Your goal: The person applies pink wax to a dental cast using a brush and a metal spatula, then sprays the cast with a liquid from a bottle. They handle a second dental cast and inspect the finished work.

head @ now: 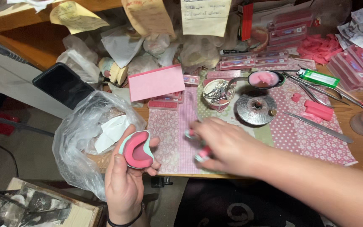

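Note:
My left hand (124, 180) holds a horseshoe-shaped dental cast (137, 149), pale green outside and pink inside, below the table's front edge. My right hand (223, 145) is blurred over the pink dotted cloth (307, 134), its fingers closed around small pink and pale green pieces (201, 154); what they are cannot be made out. The two hands are about a palm's width apart.
A clear plastic bag (80, 138) with white paper hangs at the left. On the table: a pink block (156, 83), a cup of metal tools (217, 93), a round metal lid (256, 108), a spoon with pink wax (265, 79), a green lighter (318, 77), metal instruments (320, 127), a dark phone (62, 84).

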